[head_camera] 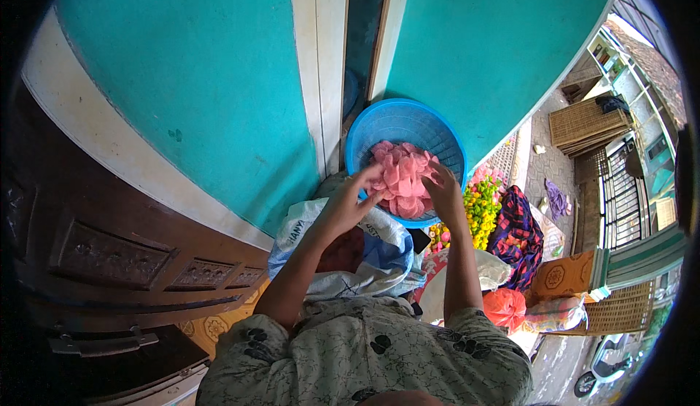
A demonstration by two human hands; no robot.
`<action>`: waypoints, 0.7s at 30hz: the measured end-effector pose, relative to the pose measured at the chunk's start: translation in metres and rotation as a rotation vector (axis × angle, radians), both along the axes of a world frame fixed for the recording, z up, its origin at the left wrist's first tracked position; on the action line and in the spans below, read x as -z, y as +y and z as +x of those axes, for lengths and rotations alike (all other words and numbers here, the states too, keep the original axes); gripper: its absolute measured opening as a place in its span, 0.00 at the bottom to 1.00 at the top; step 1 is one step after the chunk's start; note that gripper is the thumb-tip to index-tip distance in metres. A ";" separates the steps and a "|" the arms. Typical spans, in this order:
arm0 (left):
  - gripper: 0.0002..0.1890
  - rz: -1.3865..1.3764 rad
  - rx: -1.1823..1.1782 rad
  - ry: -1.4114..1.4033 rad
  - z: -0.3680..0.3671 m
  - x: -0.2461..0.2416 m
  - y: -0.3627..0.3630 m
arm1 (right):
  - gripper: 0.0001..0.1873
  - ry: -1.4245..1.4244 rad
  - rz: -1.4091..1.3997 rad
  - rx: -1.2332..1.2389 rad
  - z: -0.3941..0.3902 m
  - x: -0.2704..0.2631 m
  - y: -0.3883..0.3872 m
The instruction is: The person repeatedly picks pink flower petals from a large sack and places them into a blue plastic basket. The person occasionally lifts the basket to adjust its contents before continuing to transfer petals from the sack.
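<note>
A heap of thin pink disc-like pieces (pixel 404 173) shows in and above a blue plastic basket (pixel 355 127). My left hand (pixel 355 201) is at the left side of the heap, thumb and fingers spread apart. On the heap's right side, my right hand (pixel 444 190) has its fingers curved against the pieces. Whether either hand grips any of them cannot be told. Below the basket stands an open white and blue woven sack (pixel 333 284), with dark reddish contents (pixel 342 250) partly hidden behind my left forearm.
Turquoise walls (pixel 492 39) and a white door frame (pixel 322 78) rise behind the basket. At right lie yellow and green artificial flowers (pixel 481 214), a red and dark checked cloth (pixel 517 236) and a red plastic bag (pixel 503 307). A carved brown wooden door (pixel 115 253) is at left.
</note>
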State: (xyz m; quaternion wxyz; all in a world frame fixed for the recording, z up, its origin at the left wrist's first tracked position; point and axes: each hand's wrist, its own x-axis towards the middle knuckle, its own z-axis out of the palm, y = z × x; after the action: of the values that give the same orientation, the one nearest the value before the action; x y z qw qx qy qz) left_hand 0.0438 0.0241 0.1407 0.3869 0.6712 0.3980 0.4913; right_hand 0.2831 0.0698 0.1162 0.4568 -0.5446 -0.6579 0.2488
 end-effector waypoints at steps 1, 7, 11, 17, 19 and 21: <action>0.20 0.028 0.161 0.059 -0.005 -0.039 -0.017 | 0.18 0.029 -0.062 -0.082 -0.004 -0.014 -0.007; 0.19 0.882 0.263 0.234 0.022 -0.167 -0.129 | 0.13 0.050 -0.407 -0.496 -0.053 0.006 -0.046; 0.15 1.004 -0.061 0.074 0.020 -0.169 -0.144 | 0.14 0.000 -0.486 -0.592 -0.075 0.005 -0.063; 0.14 0.878 0.007 0.229 -0.039 -0.163 -0.144 | 0.13 0.004 -0.563 -0.636 -0.060 0.021 -0.056; 0.21 0.592 0.001 0.025 -0.061 -0.124 -0.138 | 0.12 0.032 -0.667 -0.645 -0.048 0.026 -0.053; 0.12 0.153 0.115 0.031 -0.076 -0.121 -0.131 | 0.11 0.109 -0.717 -0.881 -0.046 0.028 -0.055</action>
State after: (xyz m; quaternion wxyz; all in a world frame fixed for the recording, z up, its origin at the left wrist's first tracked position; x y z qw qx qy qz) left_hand -0.0325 -0.1073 0.2616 0.3558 0.7281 0.3262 0.4867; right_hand 0.2375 0.0148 0.0885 0.1299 -0.3263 -0.6728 0.6511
